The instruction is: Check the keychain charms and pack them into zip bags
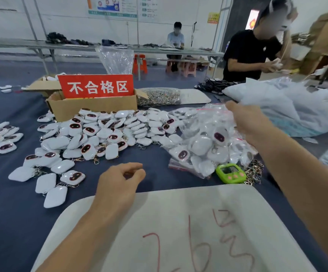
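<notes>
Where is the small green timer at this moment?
In the head view, the green timer lies right of centre on the blue cloth, between the bagged charms and loose key rings, just beyond the white board.

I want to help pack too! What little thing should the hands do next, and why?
Probably the right hand should pinch one bag from the zip bags it reaches over. The left hand hangs empty, loosely curled, near the loose charms, and no bag shows in either hand, so a bag seems needed first.
</notes>
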A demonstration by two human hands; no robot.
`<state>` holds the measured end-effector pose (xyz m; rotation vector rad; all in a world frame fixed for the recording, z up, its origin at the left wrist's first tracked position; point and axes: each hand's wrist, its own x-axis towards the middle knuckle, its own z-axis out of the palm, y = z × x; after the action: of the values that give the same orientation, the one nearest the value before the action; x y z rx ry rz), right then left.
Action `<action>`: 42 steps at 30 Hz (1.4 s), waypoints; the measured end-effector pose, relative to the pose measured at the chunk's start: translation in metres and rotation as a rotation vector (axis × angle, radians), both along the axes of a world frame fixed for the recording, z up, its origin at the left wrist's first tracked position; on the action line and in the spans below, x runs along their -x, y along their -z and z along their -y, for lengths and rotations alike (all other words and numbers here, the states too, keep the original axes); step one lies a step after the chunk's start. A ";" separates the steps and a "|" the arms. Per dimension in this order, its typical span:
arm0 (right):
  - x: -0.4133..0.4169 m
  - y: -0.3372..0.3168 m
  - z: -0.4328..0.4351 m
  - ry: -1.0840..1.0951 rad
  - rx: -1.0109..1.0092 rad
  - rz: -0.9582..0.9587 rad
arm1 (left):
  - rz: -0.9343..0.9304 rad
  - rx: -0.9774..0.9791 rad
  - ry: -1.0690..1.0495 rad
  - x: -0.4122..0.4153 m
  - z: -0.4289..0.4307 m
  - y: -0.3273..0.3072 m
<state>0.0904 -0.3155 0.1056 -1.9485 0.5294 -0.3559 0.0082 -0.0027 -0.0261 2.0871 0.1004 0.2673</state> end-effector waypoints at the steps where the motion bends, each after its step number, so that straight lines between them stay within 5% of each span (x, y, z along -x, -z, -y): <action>1: 0.004 0.006 0.003 0.057 0.188 -0.009 | -0.007 -0.055 0.009 -0.001 0.001 0.002; 5: 0.044 0.038 -0.025 0.065 0.369 0.203 | 0.000 -0.233 0.037 -0.004 0.003 0.005; 9: 0.086 0.084 -0.083 -0.152 0.482 0.303 | 0.028 -0.375 0.070 -0.006 0.004 0.008; 14: 0.088 0.119 -0.115 -0.538 0.792 -0.012 | 0.072 -0.426 0.081 -0.005 0.006 0.010; 20: 0.068 0.118 -0.105 -0.446 0.947 0.094 | 0.072 -0.395 0.081 -0.006 0.004 0.011; 26: 0.046 0.108 -0.123 -0.334 1.231 -0.152 | 0.059 -0.375 0.091 -0.007 0.001 0.011; 30: 0.035 0.103 -0.121 -0.252 1.175 -0.172 | 0.044 -0.335 0.098 -0.008 0.000 0.011; 34: 0.030 0.093 -0.108 -0.164 0.854 -0.100 | 0.014 -0.291 0.087 -0.011 0.001 0.009; 38: 0.035 0.072 -0.103 -0.274 0.864 -0.137 | -0.003 -0.238 0.101 -0.009 0.000 0.008; 42: 0.029 0.050 -0.091 -0.294 0.563 -0.071 | -0.008 -0.217 0.098 -0.006 -0.001 0.006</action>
<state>0.0616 -0.2240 0.0554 -2.5504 0.1852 -0.2648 0.0143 -0.0017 -0.0319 2.3007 -0.0271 0.2178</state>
